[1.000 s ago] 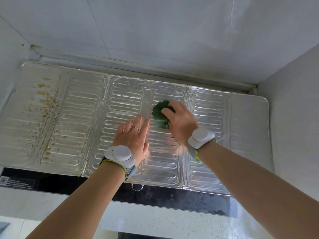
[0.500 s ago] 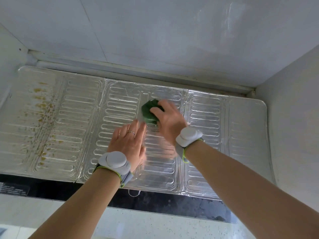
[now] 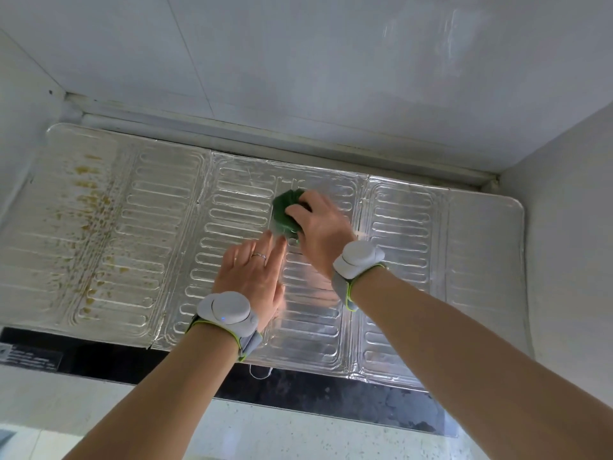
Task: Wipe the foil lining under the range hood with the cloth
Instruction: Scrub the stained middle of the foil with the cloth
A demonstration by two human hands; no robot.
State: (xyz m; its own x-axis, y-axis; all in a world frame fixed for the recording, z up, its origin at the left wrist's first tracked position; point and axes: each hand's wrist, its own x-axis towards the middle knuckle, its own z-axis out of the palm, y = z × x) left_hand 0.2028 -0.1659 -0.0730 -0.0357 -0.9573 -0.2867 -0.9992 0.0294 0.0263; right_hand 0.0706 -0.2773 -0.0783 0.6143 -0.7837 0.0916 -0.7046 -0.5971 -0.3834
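**Scrubbing the middle panel, grease waiting on the left**

Nearest the camera, both bare forearms reach up, each with a grey wrist device. The left hand point(image 3: 253, 272) lies flat and open against the foil lining point(image 3: 408, 247), fingers spread, gripping nothing; it looks to be steadying the thin sheet. Just beyond it, the right hand point(image 3: 320, 229) is closed over a bunched green cloth point(image 3: 285, 210), pressing it onto the centre panel.

To do this step well, I judge the pressure should stay light and follow the embossed ribs, since the foil looks easily creased or torn at its seams, with the flat hand kept near the cloth. The brownish grease spots point(image 3: 91, 207) on the far-left panel look untouched, so most work probably remains there.

Beyond the foil, a white tiled wall point(image 3: 298, 78) rises behind, with pale walls on both sides.
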